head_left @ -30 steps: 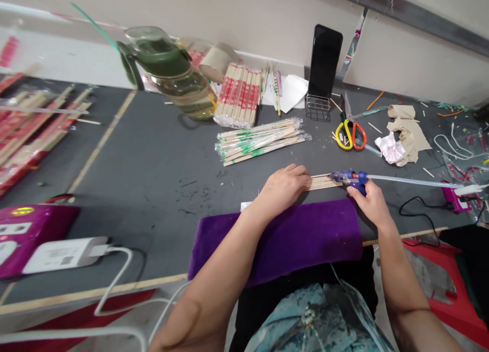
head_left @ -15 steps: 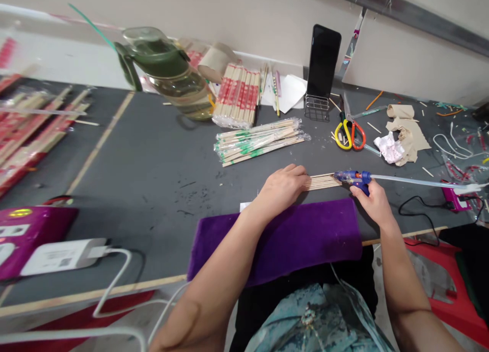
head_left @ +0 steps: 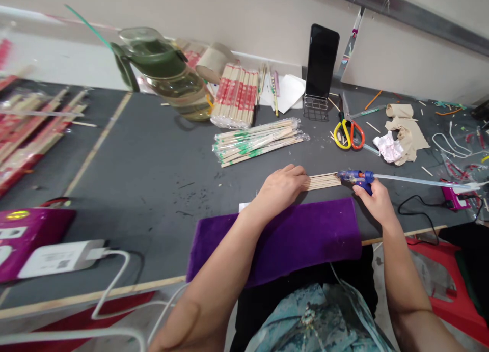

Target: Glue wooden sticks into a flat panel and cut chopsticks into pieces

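Thin pale wooden sticks (head_left: 324, 182) already aligned flat on dark grey surface (head_left: 153, 163); left hand (head_left: 281, 187) over nine-o'clock end, grip unclear. Right hand (head_left: 375, 203), grip closed round blue plastic glue gun (head_left: 358, 177), nozzle (head_left: 339, 174) at three-o'clock end; gluing seemingly unfinished. Ten o'clock: green-marked sticks (head_left: 254, 145) in clear plastic, unused.

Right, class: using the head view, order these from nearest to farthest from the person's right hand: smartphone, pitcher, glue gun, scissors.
1. Glue gun: in the right hand.
2. Scissors: beyond it, slightly left.
3. Smartphone: farther back, left of the scissors.
4. Pitcher: farthest left, toward the back.
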### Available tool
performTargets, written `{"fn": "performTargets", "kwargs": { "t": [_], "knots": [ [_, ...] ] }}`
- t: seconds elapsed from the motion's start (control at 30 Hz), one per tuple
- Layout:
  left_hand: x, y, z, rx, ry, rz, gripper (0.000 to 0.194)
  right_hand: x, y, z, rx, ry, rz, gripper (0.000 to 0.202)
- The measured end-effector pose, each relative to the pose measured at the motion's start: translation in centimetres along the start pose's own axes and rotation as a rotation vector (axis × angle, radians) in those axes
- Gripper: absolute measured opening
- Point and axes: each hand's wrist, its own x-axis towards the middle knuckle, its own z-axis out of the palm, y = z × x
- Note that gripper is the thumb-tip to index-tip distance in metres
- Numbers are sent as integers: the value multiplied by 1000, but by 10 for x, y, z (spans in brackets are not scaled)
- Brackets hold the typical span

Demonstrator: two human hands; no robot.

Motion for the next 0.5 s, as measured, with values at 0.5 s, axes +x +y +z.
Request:
{"fn": "performTargets", "kwargs": {
  "t": [0.5],
  "knots": [
    [-1,2,-2,4,-8,-17,27,-1,3,-1,28,20,7,50]
  ]
}}
